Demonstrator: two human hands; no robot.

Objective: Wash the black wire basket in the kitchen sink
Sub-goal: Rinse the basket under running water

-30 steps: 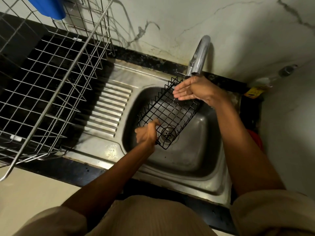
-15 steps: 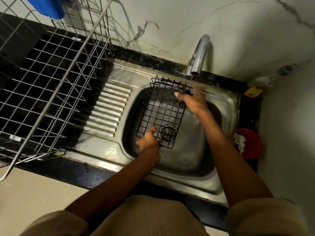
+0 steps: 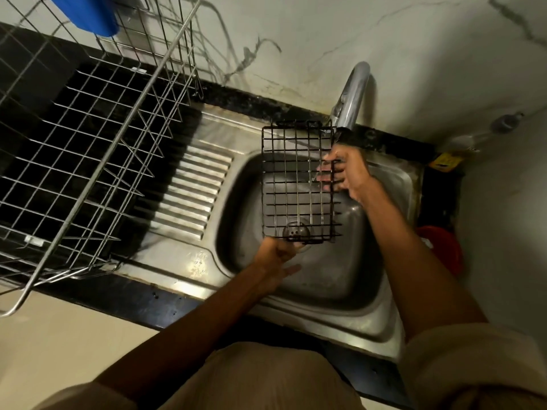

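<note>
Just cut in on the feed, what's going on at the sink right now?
A person is washing a black wire basket over the steel sink. The left hand grips its near bottom corner, and the right hand holds its right edge, just below the tap. A large wire dish rack sits to the left.

A pale marble-veined wall (image 3: 325, 39) is seen at twelve o'clock, a black countertop (image 3: 118, 294) at seven, under dim warm light.
</note>
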